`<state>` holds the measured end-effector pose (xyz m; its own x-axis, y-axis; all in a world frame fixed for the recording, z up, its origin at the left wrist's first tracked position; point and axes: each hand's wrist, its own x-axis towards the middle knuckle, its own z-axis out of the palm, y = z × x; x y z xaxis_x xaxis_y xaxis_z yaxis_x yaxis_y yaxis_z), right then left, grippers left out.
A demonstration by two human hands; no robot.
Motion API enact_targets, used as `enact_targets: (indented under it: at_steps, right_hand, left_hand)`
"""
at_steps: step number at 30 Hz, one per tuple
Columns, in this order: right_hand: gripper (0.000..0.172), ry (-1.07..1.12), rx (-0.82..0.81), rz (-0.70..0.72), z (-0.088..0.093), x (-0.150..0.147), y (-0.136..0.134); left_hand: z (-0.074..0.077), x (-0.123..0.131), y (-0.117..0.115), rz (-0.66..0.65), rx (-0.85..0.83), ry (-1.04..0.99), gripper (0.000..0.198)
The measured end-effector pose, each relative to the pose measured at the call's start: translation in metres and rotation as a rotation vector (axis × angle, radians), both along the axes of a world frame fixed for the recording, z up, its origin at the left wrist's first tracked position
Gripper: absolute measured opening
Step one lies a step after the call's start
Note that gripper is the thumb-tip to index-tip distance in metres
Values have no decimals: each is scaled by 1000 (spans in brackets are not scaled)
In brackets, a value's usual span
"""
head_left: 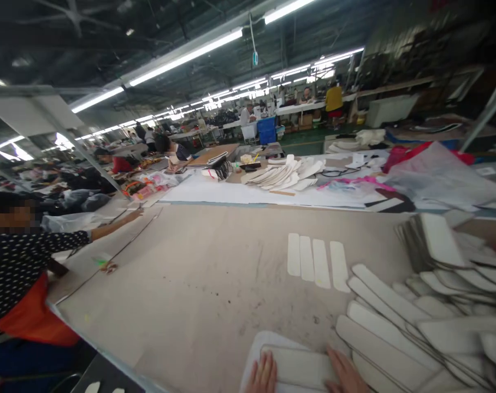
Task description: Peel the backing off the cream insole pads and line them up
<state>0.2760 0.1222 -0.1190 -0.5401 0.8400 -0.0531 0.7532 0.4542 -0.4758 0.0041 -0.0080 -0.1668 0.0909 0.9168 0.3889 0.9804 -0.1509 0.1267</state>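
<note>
At the bottom edge of the view, a pale, oblong padded panel (300, 367) lies on a larger white rounded sheet (265, 340). My left hand (263, 374) rests on the panel's left end, fingers stretched out flat. On its right end lies my right hand (345, 372), fingers extended and apart along the edge. Both wrists are cut off by the frame. To the right spreads a heap of similar off-white panels (389, 341) with dark edges. Several narrow white strips (320, 263) lie in a row beyond my hands.
The beige worktable (182, 273) carries a standing stack of panels (438, 240) at the right. Across the back, a white table (215, 191) bears piled white pieces (287, 173) and clear plastic (444, 172). A co-worker in a dotted top (22, 267) reaches over the left edge.
</note>
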Motion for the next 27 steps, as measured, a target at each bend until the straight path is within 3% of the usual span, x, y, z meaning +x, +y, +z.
enact_targets:
  at_steps: [2, 3, 5, 8, 10, 12, 15, 17, 21, 27]
  right_hand:
    - [57, -70, -112, -36, 23, -5, 1]
    - [54, -94, -147, -60, 35, -8, 0]
    - [43, -118, -232, -96, 55, -15, -2]
    - [21, -92, -480, -105, 72, -24, -6]
    - [15, 26, -639, -81, 83, -29, -9]
    - [19, 190, -742, -72, 95, -35, -14]
    - [26, 413, -812, -82, 115, -46, -21]
    - [30, 494, -843, -87, 128, -50, -25]
    - [34, 555, -890, -100, 151, -49, -28]
    - [31, 642, -661, -185, 200, -43, -10]
  left_hand:
    - [43, -4, -6, -39, -345, -287, 53]
    - [63, -5, -7, 35, -417, -459, 54]
    - [95, -5, -3, 316, -408, -812, 49]
    - [121, -1, 5, 767, -387, -1305, 42]
    - [131, 3, 6, 957, -452, -1648, 37]
    - [140, 8, 6, 1057, -560, -1972, 35]
    - [157, 18, 16, 951, -663, -2329, 36]
    - [169, 24, 31, 783, -560, -2439, 33]
    - [201, 34, 68, 651, -257, -2425, 17]
    - [259, 47, 94, 349, -358, -2351, 19]
